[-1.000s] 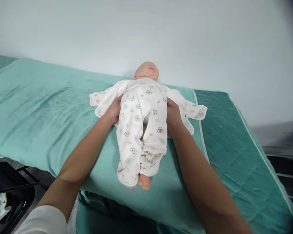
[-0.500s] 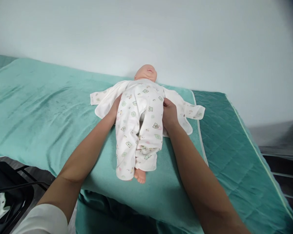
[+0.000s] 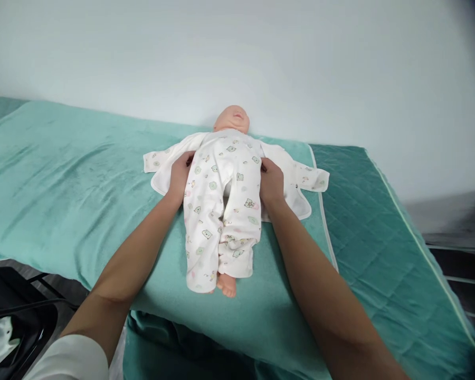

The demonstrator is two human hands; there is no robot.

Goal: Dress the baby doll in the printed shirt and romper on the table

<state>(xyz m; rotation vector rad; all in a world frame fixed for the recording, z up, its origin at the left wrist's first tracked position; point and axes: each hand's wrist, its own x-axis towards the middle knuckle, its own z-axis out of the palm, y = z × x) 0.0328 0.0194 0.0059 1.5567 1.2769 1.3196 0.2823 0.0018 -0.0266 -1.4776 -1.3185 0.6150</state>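
A baby doll (image 3: 233,118) lies on its back, head toward the wall, with one bare foot showing at the near end. White baby pants (image 3: 225,184) printed with small animals cover its legs and reach up over its belly. Beneath the doll a white baby shirt (image 3: 296,174) lies spread, its sleeves out to both sides. My left hand (image 3: 181,171) grips the pants at their left side, fingertips partly hidden by the cloth. At the right side my right hand (image 3: 272,179) is closed on the pants' edge, its fingers curled and partly out of sight.
A light green blanket (image 3: 63,184) covers the bed, over a darker quilted cover (image 3: 380,237) at the right. The white wall (image 3: 237,53) rises behind. At the lower left stands a black chair (image 3: 19,301) with a white cloth item on it.
Both hands and the upper part of the pants have shifted slightly left in view. My left hand has turned, showing more of its back. The doll's head sits a little further left.
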